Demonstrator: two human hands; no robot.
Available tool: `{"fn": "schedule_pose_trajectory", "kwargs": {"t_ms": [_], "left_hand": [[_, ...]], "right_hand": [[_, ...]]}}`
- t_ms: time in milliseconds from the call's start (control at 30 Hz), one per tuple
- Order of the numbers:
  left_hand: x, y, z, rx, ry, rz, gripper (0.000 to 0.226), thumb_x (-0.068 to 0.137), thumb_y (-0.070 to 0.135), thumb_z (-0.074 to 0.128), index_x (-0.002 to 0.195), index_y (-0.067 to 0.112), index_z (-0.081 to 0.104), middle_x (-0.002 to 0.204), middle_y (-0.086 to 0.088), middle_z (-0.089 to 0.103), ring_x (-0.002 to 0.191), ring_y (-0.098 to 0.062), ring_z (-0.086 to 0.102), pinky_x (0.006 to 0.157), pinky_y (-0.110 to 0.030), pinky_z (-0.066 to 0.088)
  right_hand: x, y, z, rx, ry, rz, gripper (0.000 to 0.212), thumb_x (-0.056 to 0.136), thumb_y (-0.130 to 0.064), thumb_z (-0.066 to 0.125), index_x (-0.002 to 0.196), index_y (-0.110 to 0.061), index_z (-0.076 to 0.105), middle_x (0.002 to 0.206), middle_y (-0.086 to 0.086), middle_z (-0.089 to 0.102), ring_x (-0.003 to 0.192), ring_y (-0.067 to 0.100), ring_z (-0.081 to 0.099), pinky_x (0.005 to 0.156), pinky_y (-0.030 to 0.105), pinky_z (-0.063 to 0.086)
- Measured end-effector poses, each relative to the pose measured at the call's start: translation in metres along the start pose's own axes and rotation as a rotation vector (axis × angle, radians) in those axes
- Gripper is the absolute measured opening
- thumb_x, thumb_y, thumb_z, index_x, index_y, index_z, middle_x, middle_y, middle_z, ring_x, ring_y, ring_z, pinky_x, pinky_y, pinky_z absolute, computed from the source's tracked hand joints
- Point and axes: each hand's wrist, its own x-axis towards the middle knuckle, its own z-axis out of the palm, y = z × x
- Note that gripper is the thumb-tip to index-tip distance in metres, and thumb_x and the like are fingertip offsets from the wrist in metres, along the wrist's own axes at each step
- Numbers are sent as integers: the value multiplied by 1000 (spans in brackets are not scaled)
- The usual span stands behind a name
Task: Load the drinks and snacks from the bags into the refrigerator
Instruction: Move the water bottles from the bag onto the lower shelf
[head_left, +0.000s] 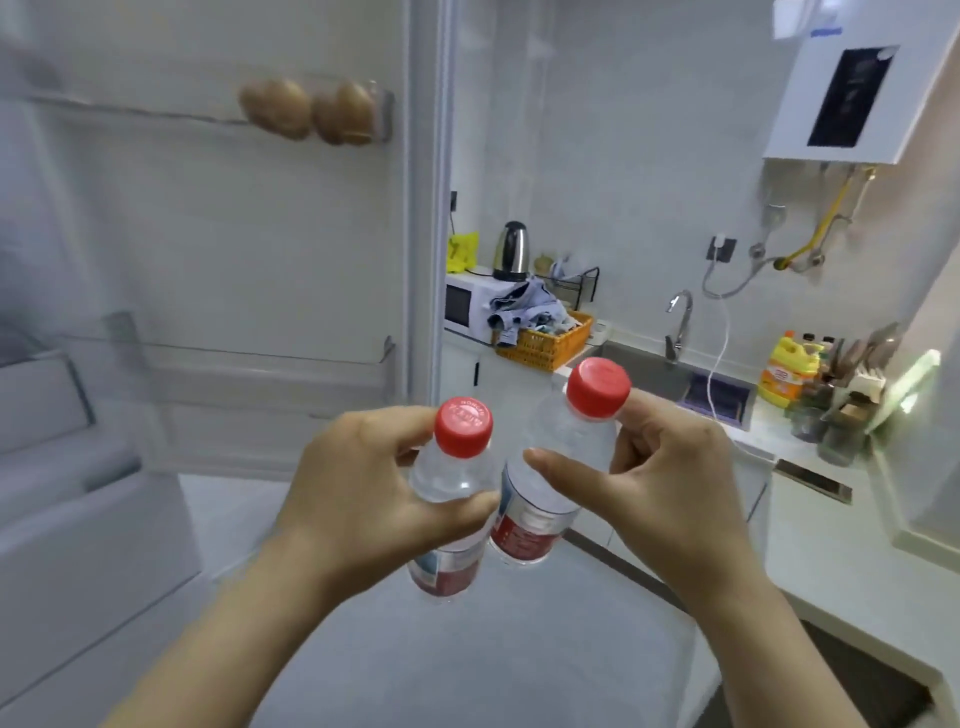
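Observation:
I hold two clear water bottles with red caps and red labels in front of me. My left hand (358, 488) grips the left bottle (457, 467) around its shoulder. My right hand (660, 483) grips the right bottle (561, 452), which tilts to the right, thumb across its front and fingers behind its neck. The two bottles touch near their middles. The open refrigerator door (249, 260) stands just beyond, at the left, with an upper door shelf holding brown egg-like items (311, 111) and a lower door shelf (249, 358) with nothing visible in it.
The refrigerator body (62, 467) with drawers is at the far left. On the right runs a kitchen counter (857, 561) with a sink (654, 374), faucet, microwave (467, 306), kettle, orange basket (545, 343) and yellow detergent bottle (784, 374). A white surface lies below my hands.

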Motion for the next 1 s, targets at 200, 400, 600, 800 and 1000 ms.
{"fn": "schedule_pose_trajectory", "kwargs": {"t_ms": [200, 400, 600, 800, 1000], "left_hand": [[-22, -12, -28, 220, 140, -241, 40, 55, 60, 68, 81, 30, 69, 77, 18, 68, 76, -7, 64, 66, -32, 54], [-55, -3, -50, 395, 294, -428, 39, 53, 58, 70, 80, 30, 68, 74, 17, 67, 74, -5, 63, 65, -33, 53], [-87, 7, -79, 525, 397, -565, 36, 53, 53, 74, 81, 31, 69, 78, 19, 68, 78, -2, 64, 70, -31, 54], [-118, 0, -114, 592, 462, -652, 39, 54, 56, 70, 79, 26, 68, 76, 14, 69, 76, -8, 64, 68, -32, 54], [-143, -18, -156, 605, 535, -602, 30, 54, 53, 71, 79, 39, 65, 78, 20, 68, 75, -1, 65, 67, -31, 54]], "right_hand": [[34, 6, 51, 198, -142, -131, 34, 68, -62, 72, 81, -33, 61, 63, -12, 56, 50, 12, 44, 45, 20, 35], [49, -2, 94, 397, -251, -239, 26, 66, -50, 78, 76, -34, 61, 55, -11, 46, 46, 10, 36, 46, 15, 28], [50, -32, 132, 550, -317, -298, 26, 64, -37, 85, 72, -30, 61, 50, -1, 39, 48, 13, 31, 45, 19, 25], [51, -74, 165, 626, -372, -357, 30, 64, -31, 88, 71, -32, 59, 50, -5, 35, 47, 11, 31, 46, 15, 25], [52, -122, 197, 655, -385, -387, 35, 62, -32, 86, 62, -34, 52, 49, -8, 35, 46, 10, 29, 44, 15, 23]]}}
